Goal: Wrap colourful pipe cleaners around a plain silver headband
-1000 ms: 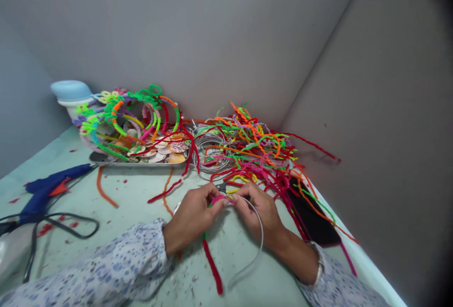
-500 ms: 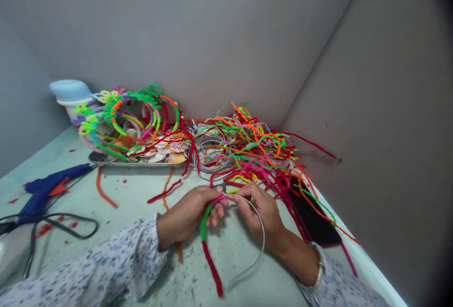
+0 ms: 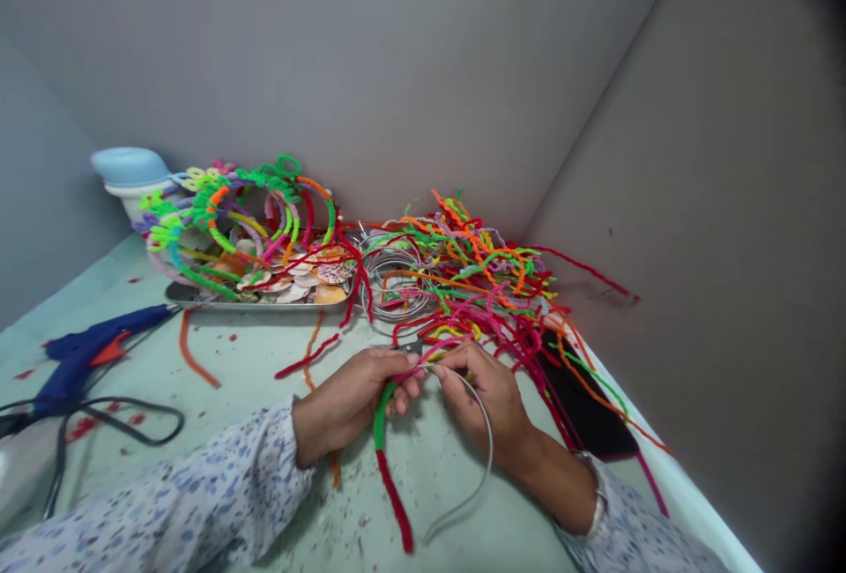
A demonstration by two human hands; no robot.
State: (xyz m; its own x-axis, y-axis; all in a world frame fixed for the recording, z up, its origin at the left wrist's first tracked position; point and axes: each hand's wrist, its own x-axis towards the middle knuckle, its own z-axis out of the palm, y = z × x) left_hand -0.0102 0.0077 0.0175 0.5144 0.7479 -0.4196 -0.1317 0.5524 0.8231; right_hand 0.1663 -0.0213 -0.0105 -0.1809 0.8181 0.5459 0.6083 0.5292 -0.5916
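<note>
Near the front middle of the table, my left hand (image 3: 370,392) pinches a wire wrapped in fuzzy pipe cleaner. Its green part (image 3: 382,419) and dark red end (image 3: 395,502) hang below the fingers. A pink pipe cleaner (image 3: 440,346) comes out by the left fingertips and runs toward the right fingers. Just to the right, my right hand (image 3: 486,397) is closed in a pinch at the bare grey wire (image 3: 487,441), which curves down in a loop toward the table. Grey-jawed pliers (image 3: 413,346) with red and yellow handles lie behind the hands, partly hidden.
A metal tray (image 3: 264,307) holds seashells and several pipe-cleaner hoops (image 3: 218,212). Coiled wire (image 3: 389,291) and a tangled pipe-cleaner heap (image 3: 476,256) lie beside it. A black phone (image 3: 588,414) rests at right. At left are a blue glue gun (image 3: 99,348) and a lidded cup (image 3: 136,176).
Pink pipe cleaner now stands out above the wire, between the hands. The right fingertips have shifted slightly left, and the hanging red end has swung a little left.
</note>
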